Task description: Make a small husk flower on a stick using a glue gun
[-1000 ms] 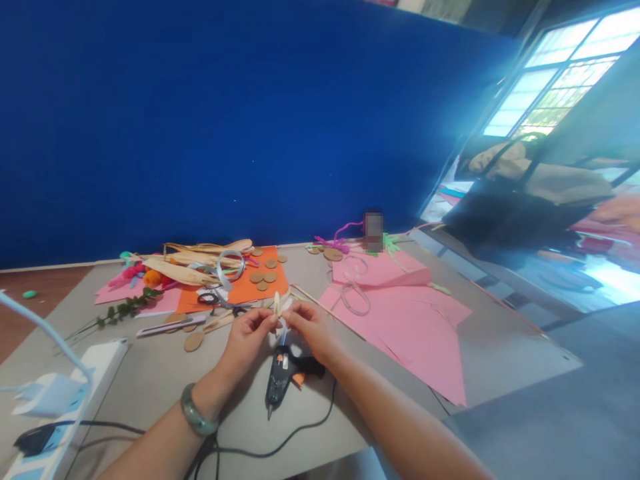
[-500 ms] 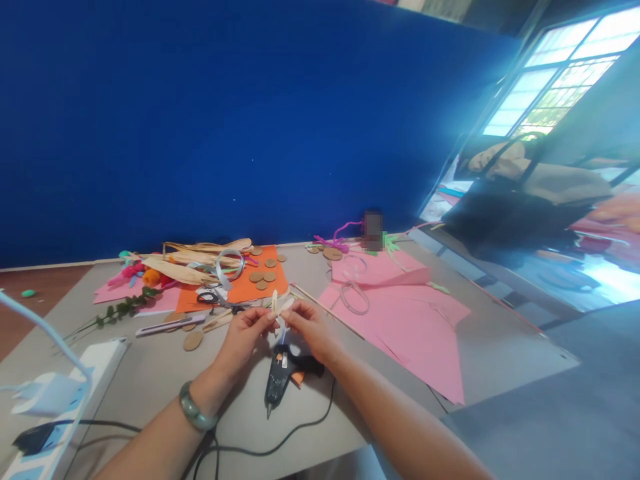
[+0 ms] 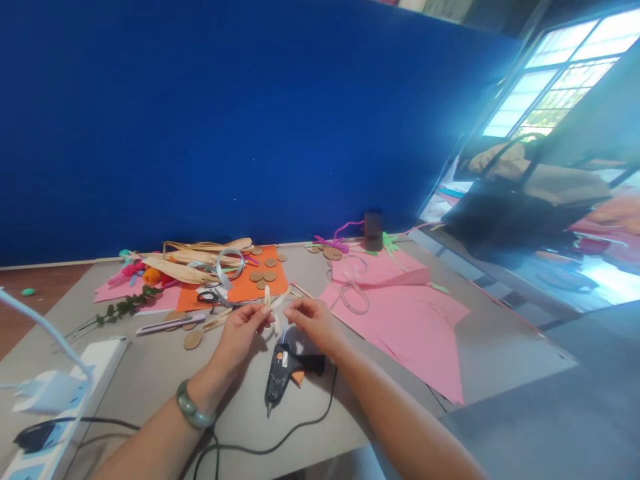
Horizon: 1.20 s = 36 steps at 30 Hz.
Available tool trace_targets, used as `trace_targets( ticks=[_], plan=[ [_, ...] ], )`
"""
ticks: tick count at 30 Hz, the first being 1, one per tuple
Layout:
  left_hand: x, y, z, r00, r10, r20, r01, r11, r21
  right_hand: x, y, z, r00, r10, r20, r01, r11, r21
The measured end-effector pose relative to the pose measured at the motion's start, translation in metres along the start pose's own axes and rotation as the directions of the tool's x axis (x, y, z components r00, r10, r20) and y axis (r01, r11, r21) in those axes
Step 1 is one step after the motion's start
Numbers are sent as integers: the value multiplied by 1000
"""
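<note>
My left hand (image 3: 244,330), with a green bangle on its wrist, pinches a small pale strip (image 3: 267,297) that looks like dried husk. Its upper end sticks up past my fingertips. To the right, a short gap away, my right hand (image 3: 315,323) is closed with thumb and forefinger together; whether anything lies between them is too small to make out. Just below both hands a black glue gun (image 3: 280,377) lies on the table, nozzle toward me, a glue stick in its back end. Part of an orange scrap shows beneath its handle.
Dried husks (image 3: 195,267), wooden discs (image 3: 263,275), scissors (image 3: 215,299), a box cutter (image 3: 170,325) and a leafy sprig (image 3: 120,308) lie left. Pink sheets (image 3: 400,327) cover the right. A power strip (image 3: 70,407) stands at the near left, and a black cord (image 3: 270,450) crosses in front.
My hands have moved apart. The left has shifted slightly left with the pale strip, while the right has come away from it.
</note>
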State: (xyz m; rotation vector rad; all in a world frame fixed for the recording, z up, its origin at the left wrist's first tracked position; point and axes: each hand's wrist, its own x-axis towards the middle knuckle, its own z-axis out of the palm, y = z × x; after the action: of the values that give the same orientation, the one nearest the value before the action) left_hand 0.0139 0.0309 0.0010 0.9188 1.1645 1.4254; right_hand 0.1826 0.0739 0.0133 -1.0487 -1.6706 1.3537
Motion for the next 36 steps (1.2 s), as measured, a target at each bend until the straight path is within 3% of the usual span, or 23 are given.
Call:
trace_targets(
  ticks=[2, 5, 8, 12, 19, 22, 25, 28, 31, 36],
  plan=[
    [3, 0, -2, 998, 4, -63, -5, 1000, -9, -4, -5, -12, 990, -18, 141, 58, 956, -288],
    [8, -2, -7, 992, -15, -125, 7, 998, -63, -11, -15, -27, 929, 66, 365, 205, 729, -653],
    [14, -5, -11, 987, -47, -156, 24, 989, -148, -18, -22, -31, 877, 143, 459, 311, 560, -768],
    [18, -7, -16, 978, -65, -199, 24, 980, -198, -21, -25, -23, 838, 195, 510, 357, 511, -782],
    [18, 1, -17, 974, -77, -211, 29, 975, -221, -18, -20, -13, 823, 258, 506, 301, 557, -774],
    [19, 2, -18, 979, -55, -197, 9, 974, -225, -16, -20, -19, 835, 262, 483, 229, 633, -739],
    [21, 1, -20, 980, -21, -196, -23, 975, -220, -14, -22, -29, 826, 217, 521, 148, 807, -571],
    [23, -1, -20, 975, -19, -220, -30, 976, -215, -14, -24, -34, 856, 94, 509, 39, 969, -245],
    [24, -4, -20, 974, -6, -225, -41, 978, -204, -14, -26, -31, 922, 26, 386, -34, 999, 14],
    [24, -6, -21, 978, -4, -208, -39, 978, -203, -11, -22, -15, 967, 9, 256, -34, 995, 94]
  ],
)
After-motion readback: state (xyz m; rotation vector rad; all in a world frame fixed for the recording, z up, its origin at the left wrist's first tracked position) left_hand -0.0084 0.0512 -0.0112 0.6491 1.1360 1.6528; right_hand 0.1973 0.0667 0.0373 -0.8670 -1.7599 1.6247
